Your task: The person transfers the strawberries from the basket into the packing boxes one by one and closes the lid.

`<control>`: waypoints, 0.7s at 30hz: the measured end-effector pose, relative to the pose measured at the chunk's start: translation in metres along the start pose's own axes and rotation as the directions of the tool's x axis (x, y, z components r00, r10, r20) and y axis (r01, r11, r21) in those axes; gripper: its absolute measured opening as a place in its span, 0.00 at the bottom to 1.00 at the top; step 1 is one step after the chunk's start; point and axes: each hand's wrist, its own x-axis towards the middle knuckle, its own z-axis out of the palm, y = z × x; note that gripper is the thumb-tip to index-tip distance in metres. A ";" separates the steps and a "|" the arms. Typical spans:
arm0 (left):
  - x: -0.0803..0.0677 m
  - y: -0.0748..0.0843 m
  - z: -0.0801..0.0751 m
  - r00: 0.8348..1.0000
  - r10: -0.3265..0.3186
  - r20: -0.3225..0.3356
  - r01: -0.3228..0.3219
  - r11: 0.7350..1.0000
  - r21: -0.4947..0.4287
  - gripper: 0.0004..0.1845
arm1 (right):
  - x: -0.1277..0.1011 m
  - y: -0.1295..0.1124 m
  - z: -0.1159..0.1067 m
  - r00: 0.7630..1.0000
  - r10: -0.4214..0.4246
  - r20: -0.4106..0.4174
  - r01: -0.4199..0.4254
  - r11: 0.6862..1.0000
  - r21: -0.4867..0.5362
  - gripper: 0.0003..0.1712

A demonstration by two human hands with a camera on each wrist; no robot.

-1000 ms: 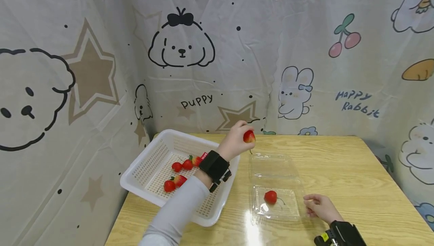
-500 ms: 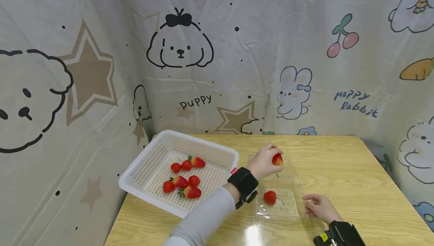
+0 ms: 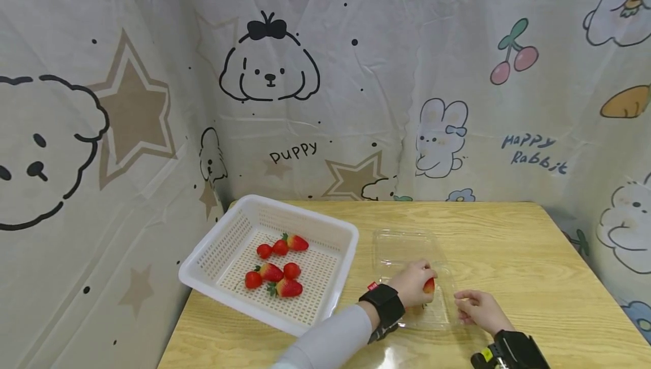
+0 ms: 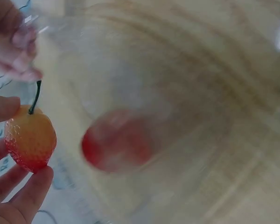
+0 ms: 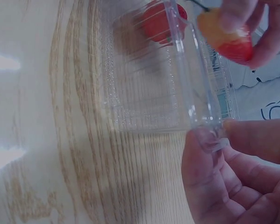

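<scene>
My left hand (image 3: 411, 285) pinches a yellow-and-red strawberry (image 4: 31, 140) with a dark green stem, above the near tray of a hinged clear plastic box (image 3: 402, 244). Its lid lies folded back on the table. In the right wrist view a round red fruit (image 5: 159, 22) sits inside the tray; the left hand mostly hides it in the head view. Thumb and fingers of my right hand (image 3: 483, 311) pinch the box's right rim, seen closely in the right wrist view.
A white perforated basket (image 3: 203, 279) stands left of the box, holding several red fruits, among them strawberries (image 3: 289, 288). Wood-grain tabletop (image 3: 508, 244) extends right of the box. A printed curtain (image 3: 356, 75) hangs behind and to the sides.
The left hand has carried the strawberry from beside the basket, rightward and toward the viewer, down to the box's near tray. The right hand stays at the rim.
</scene>
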 end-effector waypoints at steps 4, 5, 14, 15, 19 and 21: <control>-0.003 0.000 0.013 1.000 0.026 0.012 -0.026 0.999 0.039 0.19 | 0.000 0.000 0.000 1.000 0.007 -0.002 -0.007 1.000 0.000 0.16; -0.004 0.000 0.015 0.999 0.027 0.017 -0.027 0.999 0.045 0.19 | 0.000 0.000 0.000 1.000 0.006 0.000 -0.006 1.000 0.001 0.16; -0.011 0.001 0.023 0.997 -0.017 0.076 0.012 0.998 0.064 0.16 | 0.000 -0.001 0.000 1.000 -0.008 -0.001 0.008 1.000 0.003 0.16; -0.012 0.001 0.024 0.996 -0.024 0.082 0.019 0.997 0.070 0.15 | 0.000 -0.001 0.000 1.000 -0.008 -0.001 0.008 1.000 0.001 0.16; -0.016 0.003 0.029 0.991 -0.064 0.120 0.054 0.995 0.088 0.11 | 0.000 0.001 0.000 1.000 -0.001 -0.006 0.001 1.000 -0.010 0.16; -0.017 0.003 0.032 0.987 -0.079 0.141 0.065 0.993 0.098 0.10 | 0.000 0.001 0.000 1.000 0.002 -0.009 -0.003 1.000 -0.018 0.16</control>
